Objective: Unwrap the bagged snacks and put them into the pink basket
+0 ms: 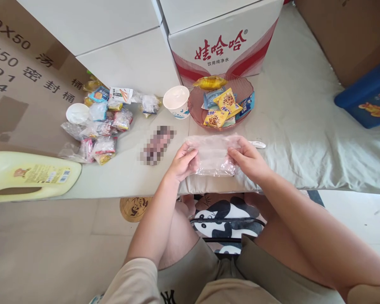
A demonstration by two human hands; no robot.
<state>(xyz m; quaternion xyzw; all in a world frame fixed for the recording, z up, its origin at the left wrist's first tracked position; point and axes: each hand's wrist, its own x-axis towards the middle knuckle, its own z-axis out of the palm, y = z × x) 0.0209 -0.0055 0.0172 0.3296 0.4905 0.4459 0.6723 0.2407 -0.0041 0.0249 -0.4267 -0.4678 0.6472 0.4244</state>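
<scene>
Between my two hands a clear plastic bag [213, 154] is stretched out low over the near edge of the cloth-covered surface. My left hand [185, 160] pinches its left side between thumb and fingers, and my right hand [245, 158] grips the right side the same way. Nothing distinct shows inside the bag. Just beyond it stands a pink ribbed bowl [194, 107] of snack packets, among them yellow cookie packets [226, 101]. A small white object [258, 144], partly hidden, lies by my right hand.
A white paper tub [176, 101] stands left of the bowl, and a blurred patch [156, 145] lies nearer. Further left are several filled plastic bags [104, 147], a white cup [77, 114] and a pale yellow jug [34, 175]. Boxes [221, 50] line the back; a blue container [367, 97] stands right.
</scene>
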